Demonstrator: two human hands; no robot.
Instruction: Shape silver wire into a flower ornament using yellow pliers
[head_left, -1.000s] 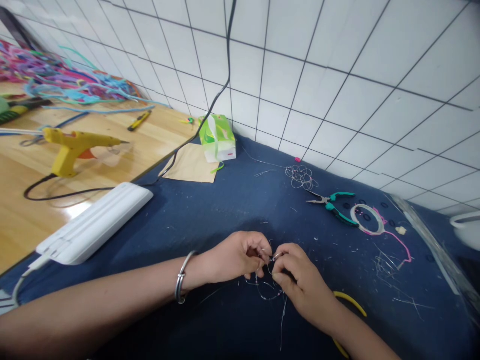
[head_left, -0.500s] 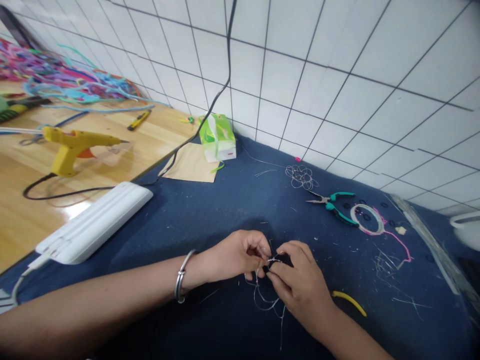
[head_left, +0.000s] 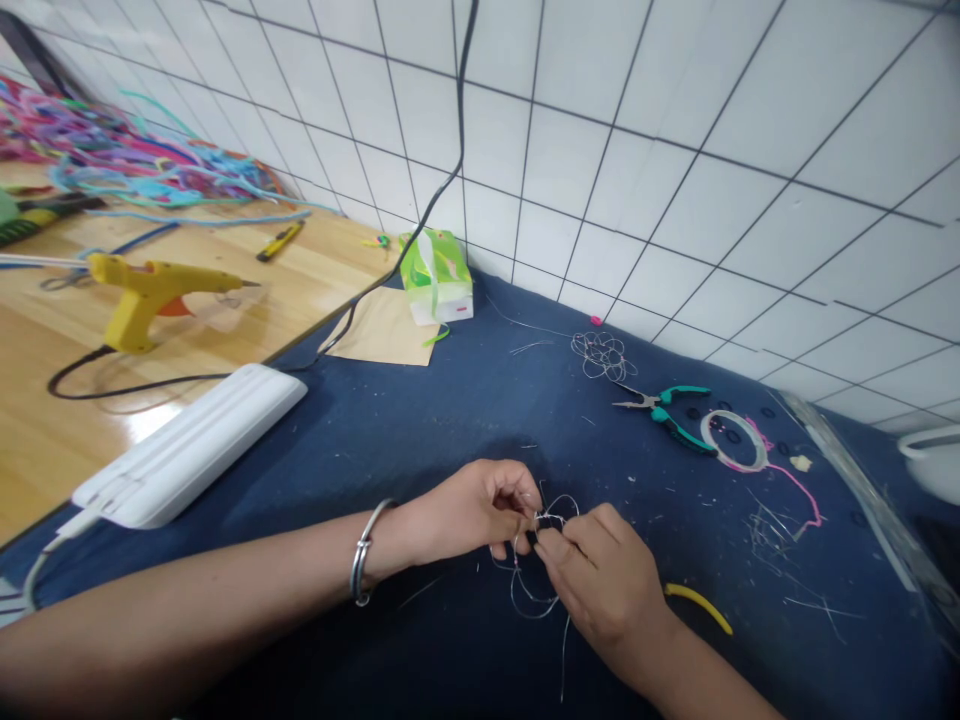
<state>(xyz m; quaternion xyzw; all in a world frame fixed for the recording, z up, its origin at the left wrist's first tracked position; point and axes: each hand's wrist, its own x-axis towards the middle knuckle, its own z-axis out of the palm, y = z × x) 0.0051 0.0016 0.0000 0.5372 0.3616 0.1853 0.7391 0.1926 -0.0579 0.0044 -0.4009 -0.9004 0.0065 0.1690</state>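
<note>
Between the fingertips of both hands, close together above the dark blue cloth (head_left: 360,420), I see the looped wire (head_left: 534,608) pinched by the left hand (head_left: 469,515) and right hand (head_left: 607,575), its loops hanging nearer my body.

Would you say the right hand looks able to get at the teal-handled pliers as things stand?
Probably yes: nothing seems to stand between the right hand and the pliers, though its fingers are occupied with the wire loops.

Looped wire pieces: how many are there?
2 visible: one looped wire piece between left hand and right hand, a second wire piece beside the pliers, near the wall.
</note>
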